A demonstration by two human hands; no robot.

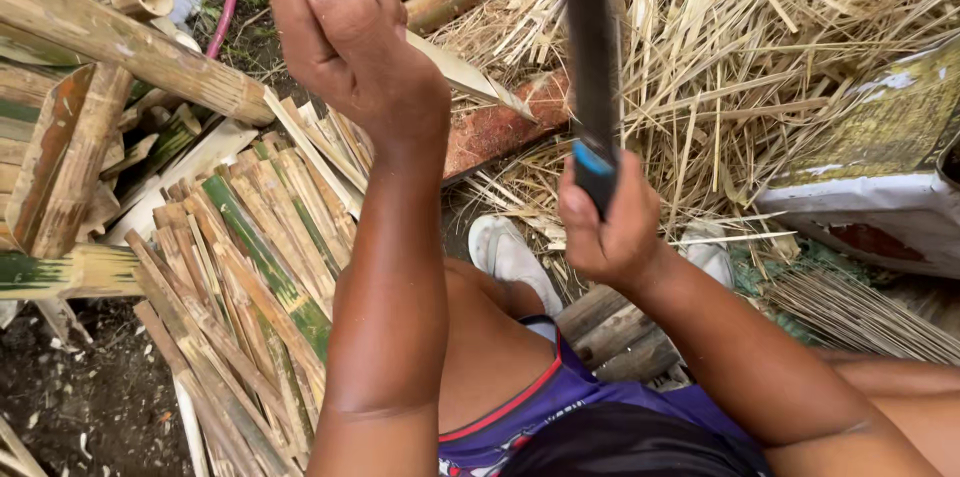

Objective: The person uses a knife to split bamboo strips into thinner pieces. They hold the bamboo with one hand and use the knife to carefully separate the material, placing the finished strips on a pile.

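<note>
My left hand is raised at the top centre, its fingers closed around a pale split bamboo strip whose end juts out to the right of the fist. My right hand grips the dark handle, with a blue band, of a long blade that stands upright to the right of the strip. The blade's upper end leaves the view. Both forearms reach forward over my knees.
A stack of split bamboo slats lies at the left. Whole bamboo poles cross the upper left and top. Thin bamboo shavings cover the right. A reddish plank lies mid-ground, a white sack at right, white shoes below.
</note>
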